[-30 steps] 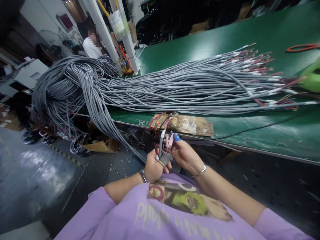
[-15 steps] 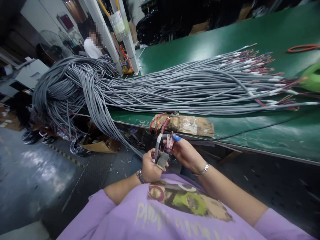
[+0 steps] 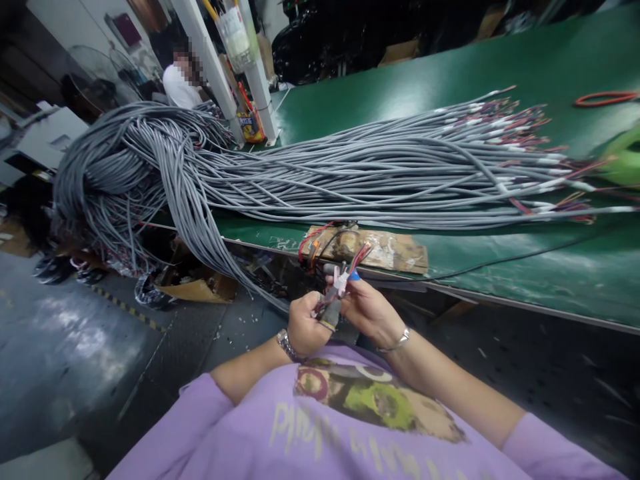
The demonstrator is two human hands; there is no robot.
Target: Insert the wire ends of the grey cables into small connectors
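My left hand (image 3: 306,327) is closed around a short length of grey cable (image 3: 330,308); a grey cover with a yellowish edge sits at its thumb. The cable's tip points up and right, where thin red and dark wires (image 3: 361,255) fan out. My right hand (image 3: 367,310) has its thumb, wrapped in blue, and fingers pinched on a small pinkish-white piece (image 3: 341,283) right at the cable's end. Whether that piece and the cable's white collar are separate, I cannot tell. A grey cover shows on a right fingertip.
Many grey cables (image 3: 320,173) lie in a thick bundle along the green table (image 3: 525,267), drooping off its left end. A wooden board (image 3: 395,253) with red and black wires sits at the near edge. An orange loop (image 3: 605,99) lies far right. A person in white (image 3: 181,85) is behind.
The cable end in my left hand has swung from upright over to the right, its wires now passing by my right fingers. My right hand has stayed nearly in place.
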